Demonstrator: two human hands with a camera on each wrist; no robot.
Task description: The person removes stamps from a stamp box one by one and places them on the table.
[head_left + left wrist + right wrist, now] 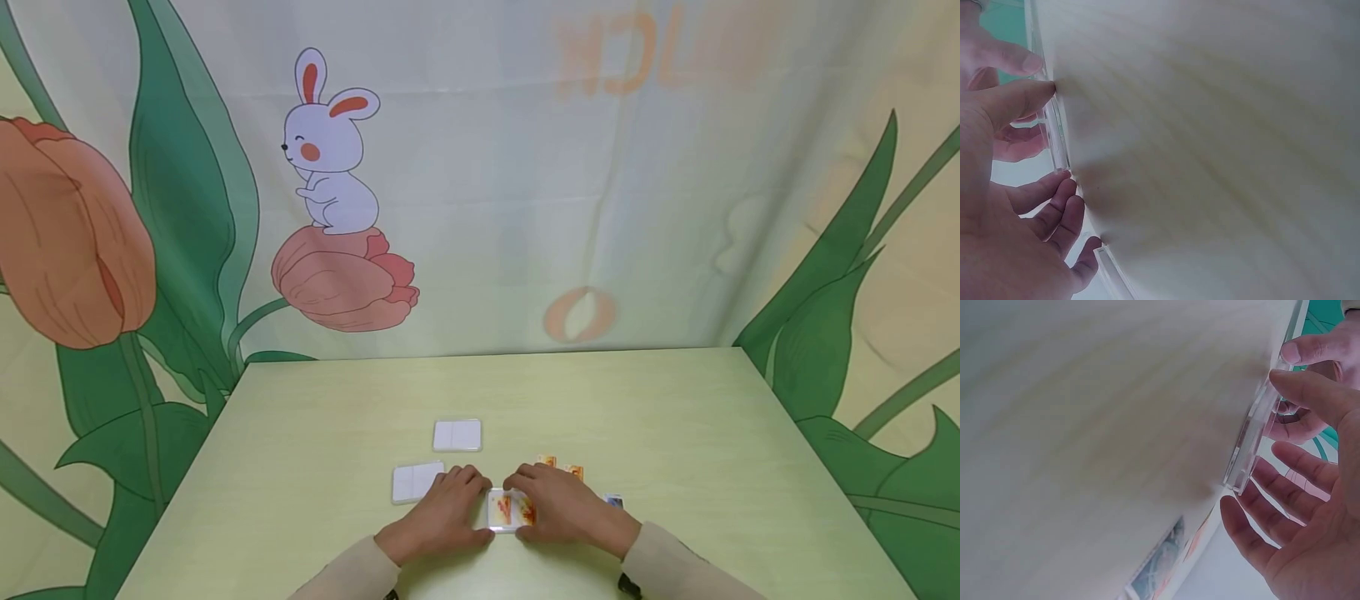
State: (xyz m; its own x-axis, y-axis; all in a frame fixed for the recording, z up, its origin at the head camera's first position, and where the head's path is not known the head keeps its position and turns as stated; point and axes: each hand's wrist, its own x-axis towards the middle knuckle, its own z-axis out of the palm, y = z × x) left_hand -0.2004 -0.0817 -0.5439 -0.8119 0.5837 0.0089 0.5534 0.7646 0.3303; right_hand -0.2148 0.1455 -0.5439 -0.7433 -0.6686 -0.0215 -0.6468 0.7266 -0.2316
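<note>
Flat on the table lies a small clear plastic case [501, 510] with orange-and-white pictures showing in it. My left hand [447, 514] grips its left end, thumb at the near edge and fingers at the far edge. At the other end my right hand [566, 504] holds it the same way, covering part of the right-hand picture. Both wrist views show the case edge-on, low against the tabletop, between thumb and fingers: the case [1054, 134] on the left, the case [1254, 434] on the right.
A white flat case [417, 483] lies beside my left hand, and another white case [457, 435] is farther back. Near my right hand are small orange-printed pieces [574, 472] and a dark-printed piece [613, 501]. A printed curtain [480, 208] hangs behind the table [675, 400].
</note>
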